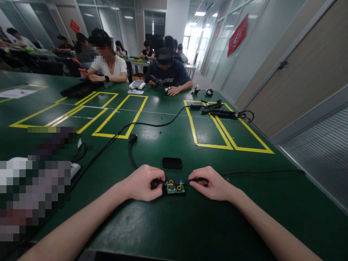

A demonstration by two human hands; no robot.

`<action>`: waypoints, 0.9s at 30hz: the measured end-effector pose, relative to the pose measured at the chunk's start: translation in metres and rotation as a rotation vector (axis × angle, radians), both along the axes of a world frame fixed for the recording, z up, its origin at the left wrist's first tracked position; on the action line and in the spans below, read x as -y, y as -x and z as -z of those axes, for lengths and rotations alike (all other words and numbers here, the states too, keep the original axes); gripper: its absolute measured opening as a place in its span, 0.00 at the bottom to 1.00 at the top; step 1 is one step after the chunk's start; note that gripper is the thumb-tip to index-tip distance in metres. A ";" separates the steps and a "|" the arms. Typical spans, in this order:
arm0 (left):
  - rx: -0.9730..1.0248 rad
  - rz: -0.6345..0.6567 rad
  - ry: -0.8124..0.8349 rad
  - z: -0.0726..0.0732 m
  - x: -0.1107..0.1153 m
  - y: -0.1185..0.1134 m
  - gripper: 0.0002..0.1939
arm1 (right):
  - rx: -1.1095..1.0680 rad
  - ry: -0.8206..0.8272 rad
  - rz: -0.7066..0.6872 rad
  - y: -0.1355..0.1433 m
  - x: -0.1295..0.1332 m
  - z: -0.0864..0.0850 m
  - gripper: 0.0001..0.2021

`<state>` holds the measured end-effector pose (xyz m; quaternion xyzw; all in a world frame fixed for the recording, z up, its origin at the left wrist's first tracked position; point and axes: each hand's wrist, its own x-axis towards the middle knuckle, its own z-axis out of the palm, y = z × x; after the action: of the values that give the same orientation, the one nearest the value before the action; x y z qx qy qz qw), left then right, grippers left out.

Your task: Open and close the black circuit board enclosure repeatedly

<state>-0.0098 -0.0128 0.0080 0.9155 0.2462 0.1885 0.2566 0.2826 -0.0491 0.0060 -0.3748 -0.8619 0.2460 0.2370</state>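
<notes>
Between my two hands lies a small green circuit board [175, 187] with copper coils, on top of a black case half [181, 194]. My left hand [146, 183] pinches a black cable [156, 182] at the left end of the board. At the right end, my right hand [210, 183] has its fingers closed on another black cable [199, 179]. Thin coloured wires run from both cables to the board. Just beyond, a black rectangular case cover [172, 163] rests on the table, apart from my hands.
A plug [132, 138] on a black cord lies ahead of my left hand. Yellow tape [214, 146] outlines areas on the green table [152, 232]. Black tools [220, 113] lie at the far right. Across the table a person [168, 74] handles small parts; another person sits further left.
</notes>
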 end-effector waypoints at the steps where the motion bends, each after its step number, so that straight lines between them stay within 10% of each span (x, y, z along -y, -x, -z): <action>1: -0.005 -0.014 -0.002 0.000 -0.001 0.000 0.05 | 0.006 -0.008 0.008 0.000 0.000 0.001 0.13; 27: -0.029 -0.151 -0.037 0.002 -0.007 -0.001 0.04 | 0.016 -0.135 0.051 0.003 -0.004 0.009 0.10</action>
<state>-0.0088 -0.0061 0.0062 0.9016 0.3144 0.1987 0.2211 0.2799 -0.0453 -0.0033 -0.3817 -0.8686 0.1782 0.2609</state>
